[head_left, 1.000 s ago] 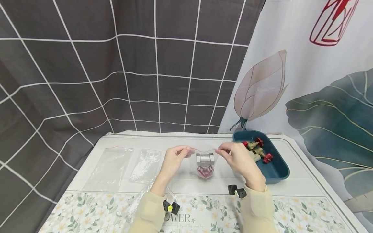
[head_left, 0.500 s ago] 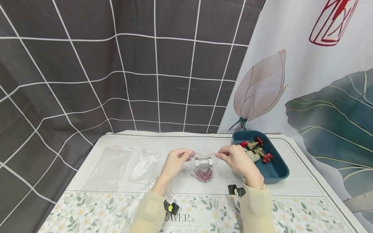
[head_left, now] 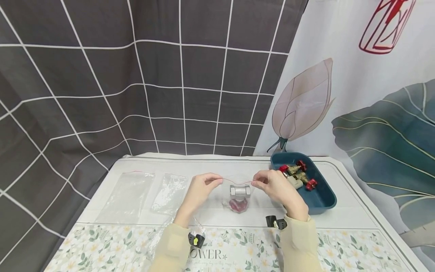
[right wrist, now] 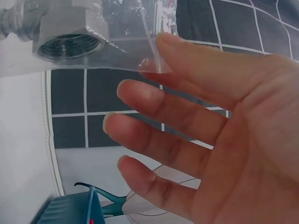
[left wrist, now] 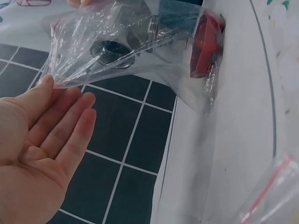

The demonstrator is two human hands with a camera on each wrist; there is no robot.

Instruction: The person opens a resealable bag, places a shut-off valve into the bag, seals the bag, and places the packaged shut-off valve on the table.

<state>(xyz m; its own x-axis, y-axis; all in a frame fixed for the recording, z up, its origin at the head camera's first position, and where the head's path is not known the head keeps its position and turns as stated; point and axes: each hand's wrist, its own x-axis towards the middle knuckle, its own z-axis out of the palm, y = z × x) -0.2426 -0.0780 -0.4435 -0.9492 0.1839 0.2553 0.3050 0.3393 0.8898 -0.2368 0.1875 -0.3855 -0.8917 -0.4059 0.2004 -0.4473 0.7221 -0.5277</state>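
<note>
A clear zip-lock bag (head_left: 224, 200) hangs upright between my two hands, its red-lined mouth sagging in the middle. Inside it is a valve (head_left: 239, 191) with a silver hexagonal body and a red handle (left wrist: 204, 46) at the bottom. My left hand (head_left: 201, 189) pinches one top corner between thumb and index finger. At the opposite corner, the thumb and index finger of my right hand (head_left: 276, 187) do the same, while its other fingers (right wrist: 159, 135) spread out below the bag. The threaded opening (right wrist: 70, 46) of the valve shows through the plastic in the right wrist view.
Two flat clear bags (head_left: 127, 198) (head_left: 171, 194) lie to the left on the white table. More crumpled clear plastic (head_left: 162, 234) lies by the left forearm. On the right stands a dark blue tray (head_left: 327, 202) holding several brass valves (head_left: 300, 176) with red handles.
Both hands have come down slightly, lowering the bag and valve a little. The left hand has shifted slightly left. Both corners stay pinched.
</note>
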